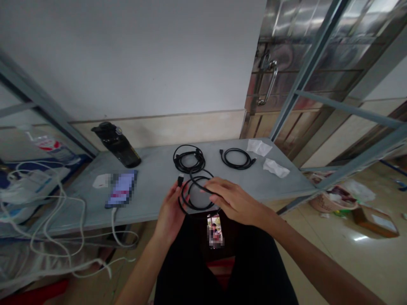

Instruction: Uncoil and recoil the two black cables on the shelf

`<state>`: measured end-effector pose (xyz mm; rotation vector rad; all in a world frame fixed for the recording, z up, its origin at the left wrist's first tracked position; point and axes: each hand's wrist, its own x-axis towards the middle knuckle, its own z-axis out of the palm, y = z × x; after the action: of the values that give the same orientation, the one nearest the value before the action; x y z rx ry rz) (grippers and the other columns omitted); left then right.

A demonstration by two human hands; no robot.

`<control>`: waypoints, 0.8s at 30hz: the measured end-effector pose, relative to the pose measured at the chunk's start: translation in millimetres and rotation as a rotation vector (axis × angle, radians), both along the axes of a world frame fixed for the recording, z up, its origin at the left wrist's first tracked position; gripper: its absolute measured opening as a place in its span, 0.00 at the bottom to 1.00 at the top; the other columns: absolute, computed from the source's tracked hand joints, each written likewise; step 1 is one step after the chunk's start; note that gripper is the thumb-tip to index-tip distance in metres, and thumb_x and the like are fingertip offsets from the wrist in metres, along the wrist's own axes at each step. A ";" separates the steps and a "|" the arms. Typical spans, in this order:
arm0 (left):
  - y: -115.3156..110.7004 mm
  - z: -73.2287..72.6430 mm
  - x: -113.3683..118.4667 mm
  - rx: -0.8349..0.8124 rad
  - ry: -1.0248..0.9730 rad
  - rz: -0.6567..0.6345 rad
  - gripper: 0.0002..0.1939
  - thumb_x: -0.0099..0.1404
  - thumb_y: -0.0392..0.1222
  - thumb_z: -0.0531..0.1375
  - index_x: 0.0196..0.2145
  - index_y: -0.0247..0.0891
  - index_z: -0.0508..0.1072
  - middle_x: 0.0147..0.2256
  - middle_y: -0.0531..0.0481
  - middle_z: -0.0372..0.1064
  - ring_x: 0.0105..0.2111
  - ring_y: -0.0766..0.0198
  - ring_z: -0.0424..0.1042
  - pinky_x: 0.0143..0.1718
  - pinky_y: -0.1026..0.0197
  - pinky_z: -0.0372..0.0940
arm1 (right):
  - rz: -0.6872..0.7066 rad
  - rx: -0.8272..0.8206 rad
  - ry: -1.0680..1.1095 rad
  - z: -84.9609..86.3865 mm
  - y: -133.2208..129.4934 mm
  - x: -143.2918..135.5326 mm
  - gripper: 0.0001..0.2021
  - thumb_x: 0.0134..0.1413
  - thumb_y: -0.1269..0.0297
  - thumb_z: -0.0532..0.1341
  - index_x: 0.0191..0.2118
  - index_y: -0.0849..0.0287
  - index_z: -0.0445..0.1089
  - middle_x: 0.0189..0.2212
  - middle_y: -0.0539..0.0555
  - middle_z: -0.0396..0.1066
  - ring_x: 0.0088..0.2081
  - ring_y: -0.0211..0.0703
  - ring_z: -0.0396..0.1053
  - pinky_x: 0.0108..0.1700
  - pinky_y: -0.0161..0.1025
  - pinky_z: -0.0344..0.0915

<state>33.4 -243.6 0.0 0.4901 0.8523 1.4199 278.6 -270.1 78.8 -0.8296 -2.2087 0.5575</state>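
Between my two hands is a black cable [199,208], looped into a coil at the table's front edge. Its black plug with a metal tip [180,179] sticks up from the closed fingers of my left hand [171,212]. My right hand [233,200] is wrapped over the other side of the loops, pinching the cable. Just behind lies a second black cable coil [190,160], flat on the table. To its right rests a third coiled black cable [237,167] with a plug at each end.
On the grey table [155,203] a black bottle [117,144] and a phone [122,188] are at left, near tangled white cords [47,220]. Crumpled white tissues [276,168] lie at right. Another lit phone [215,231] is by my lap. Metal frame posts [307,76] rise at right.
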 end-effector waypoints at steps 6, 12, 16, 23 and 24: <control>-3.1 -4.1 -1.9 0.078 0.171 0.046 0.22 0.63 0.50 0.81 0.53 0.47 0.86 0.58 0.46 0.84 0.68 0.50 0.75 0.53 0.58 0.74 | -0.033 0.029 -0.259 -34.1 10.1 -13.3 0.16 0.86 0.59 0.54 0.65 0.56 0.74 0.61 0.61 0.78 0.61 0.51 0.77 0.67 0.51 0.74; -1.2 -2.7 0.6 0.106 0.189 0.063 0.24 0.61 0.53 0.82 0.51 0.47 0.85 0.60 0.44 0.82 0.72 0.44 0.70 0.54 0.53 0.77 | -0.050 -0.093 -0.366 -57.0 18.1 -25.5 0.14 0.87 0.60 0.51 0.60 0.56 0.72 0.54 0.60 0.80 0.56 0.48 0.79 0.60 0.44 0.74; 0.2 -5.0 3.5 0.118 0.187 0.059 0.24 0.61 0.54 0.81 0.51 0.46 0.84 0.62 0.43 0.81 0.73 0.44 0.69 0.55 0.52 0.78 | -0.058 -0.106 -0.407 -64.0 25.0 -32.9 0.11 0.86 0.62 0.53 0.57 0.57 0.71 0.52 0.61 0.82 0.56 0.49 0.80 0.60 0.43 0.72; 0.8 -4.3 7.1 0.123 0.155 0.062 0.20 0.63 0.49 0.81 0.50 0.46 0.85 0.60 0.45 0.82 0.70 0.47 0.72 0.51 0.56 0.79 | -0.172 -0.030 -0.474 -83.2 32.2 -43.1 0.10 0.86 0.59 0.54 0.56 0.57 0.69 0.42 0.60 0.84 0.44 0.51 0.85 0.40 0.39 0.68; 1.7 -4.3 7.5 0.126 0.152 0.055 0.20 0.64 0.48 0.81 0.51 0.46 0.85 0.60 0.45 0.82 0.70 0.48 0.73 0.51 0.57 0.79 | -0.196 -0.017 -0.484 -86.4 32.2 -44.7 0.11 0.86 0.58 0.54 0.57 0.57 0.69 0.39 0.59 0.84 0.41 0.52 0.85 0.37 0.39 0.66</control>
<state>41.0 -241.9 -4.3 0.6813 0.9067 1.5075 233.9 -237.9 -7.7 -1.2811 -2.5103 0.3002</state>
